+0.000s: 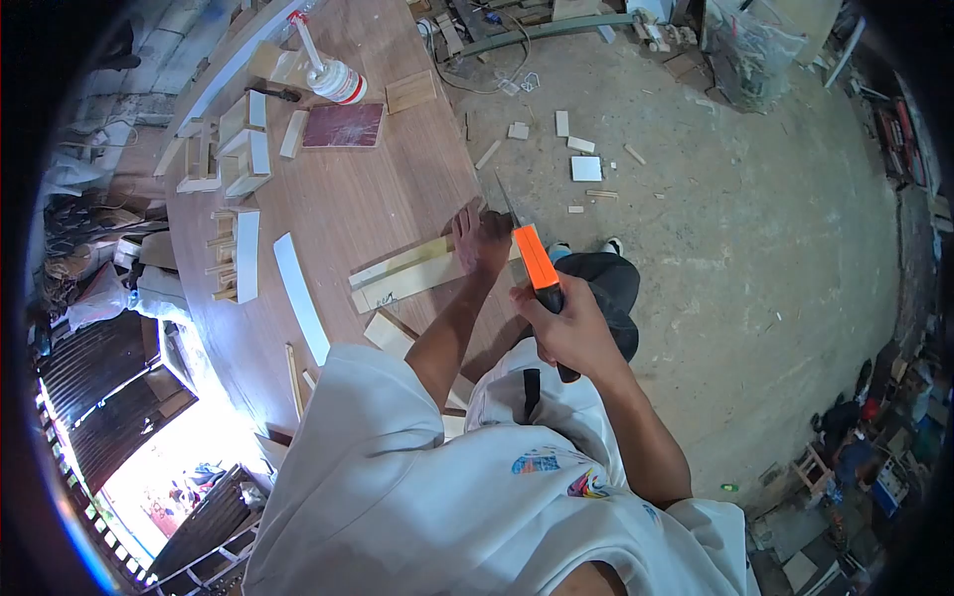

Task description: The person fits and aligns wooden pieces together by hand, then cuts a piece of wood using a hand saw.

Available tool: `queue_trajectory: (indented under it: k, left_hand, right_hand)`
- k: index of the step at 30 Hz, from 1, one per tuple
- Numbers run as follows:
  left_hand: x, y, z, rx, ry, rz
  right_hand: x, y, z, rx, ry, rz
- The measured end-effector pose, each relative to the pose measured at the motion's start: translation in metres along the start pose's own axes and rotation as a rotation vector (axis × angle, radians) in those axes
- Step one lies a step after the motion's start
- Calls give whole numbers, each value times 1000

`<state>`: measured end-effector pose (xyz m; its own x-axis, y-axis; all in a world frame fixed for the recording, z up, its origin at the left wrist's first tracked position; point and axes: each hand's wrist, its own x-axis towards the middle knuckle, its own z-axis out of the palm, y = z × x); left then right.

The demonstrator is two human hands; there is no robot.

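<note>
My right hand is closed around the black grip of a handsaw with an orange section. Its thin blade is seen nearly edge-on and points away from me, at the table's edge. My left hand presses down on a narrow wooden strip and a wider pale board lying alongside it, close to the blade. Their far ends reach the table edge near the saw. The hand partly hides the spot where blade and wood come together.
On the wooden table lie a white strip, small wooden frames, a dark red block and a white glue bottle. Wood offcuts and a white square piece are scattered on the floor.
</note>
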<state>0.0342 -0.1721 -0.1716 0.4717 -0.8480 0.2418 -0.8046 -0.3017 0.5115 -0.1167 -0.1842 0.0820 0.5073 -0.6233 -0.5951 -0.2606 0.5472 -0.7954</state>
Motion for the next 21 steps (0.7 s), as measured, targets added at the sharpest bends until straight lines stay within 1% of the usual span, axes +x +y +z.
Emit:
queue_trajectory:
  k: [1, 3, 4, 6, 11, 13, 14, 16, 21]
  left_hand:
    - [0, 0, 0, 23, -11, 10]
    - [1, 0, -1, 68, -30, 27]
    - [1, 0, -1, 93, -42, 32]
    - [1, 0, -1, 137, -68, 42]
    - [1, 0, -2, 150, -90, 59]
    - [2, 3, -5, 152, -77, 53]
    - [2, 4, -7, 151, -77, 54]
    - [6, 14, -18, 162, -177, -9]
    - [2, 5, -9, 183, -167, 7]
  right_hand:
    - [-3, -4, -1, 1, 2, -1]
    - [-12, -10, -3, -40, 13, 107]
    - [-16, -7, -4, -40, 13, 110]
    - [-27, 1, -9, 26, 91, -62]
    - [-41, 8, -30, -80, 124, -137]
    - [-35, 7, -34, -178, 189, -317]
    - [-32, 7, -38, -300, 196, -332]
    - [-31, 10, -41, -308, 201, -324]
    - [-31, 21, -45, -264, 187, -334]
